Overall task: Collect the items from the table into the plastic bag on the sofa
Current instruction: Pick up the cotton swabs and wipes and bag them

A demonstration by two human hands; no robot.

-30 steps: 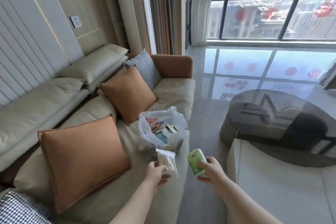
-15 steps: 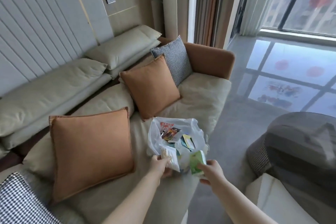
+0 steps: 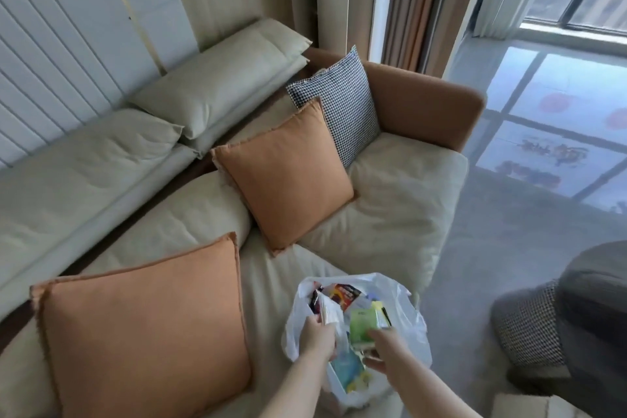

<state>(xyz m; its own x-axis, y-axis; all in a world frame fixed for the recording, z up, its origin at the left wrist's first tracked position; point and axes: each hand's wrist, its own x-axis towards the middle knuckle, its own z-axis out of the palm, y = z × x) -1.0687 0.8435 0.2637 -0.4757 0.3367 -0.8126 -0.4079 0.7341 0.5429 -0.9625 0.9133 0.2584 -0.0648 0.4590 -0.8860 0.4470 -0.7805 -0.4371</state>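
Note:
A white plastic bag (image 3: pixel 412 322) stands open on the front edge of the beige sofa (image 3: pixel 390 207), with several colourful packets inside. My left hand (image 3: pixel 317 338) is at the bag's left rim, shut on a clear pack of pale sticks (image 3: pixel 327 311) that reaches into the opening. My right hand (image 3: pixel 385 348) is over the bag's mouth, shut on a green packet (image 3: pixel 361 326) that sits inside the opening.
Two orange cushions (image 3: pixel 146 333) (image 3: pixel 285 177) and a houndstooth cushion (image 3: pixel 342 102) lie on the sofa left of and behind the bag. A dark round table (image 3: pixel 590 312) with a houndstooth base stands at the right, across a strip of grey floor.
Both hands moved forward from in front of the bag into its mouth, carrying the stick pack and the green packet. The view swung left and down toward the sofa.

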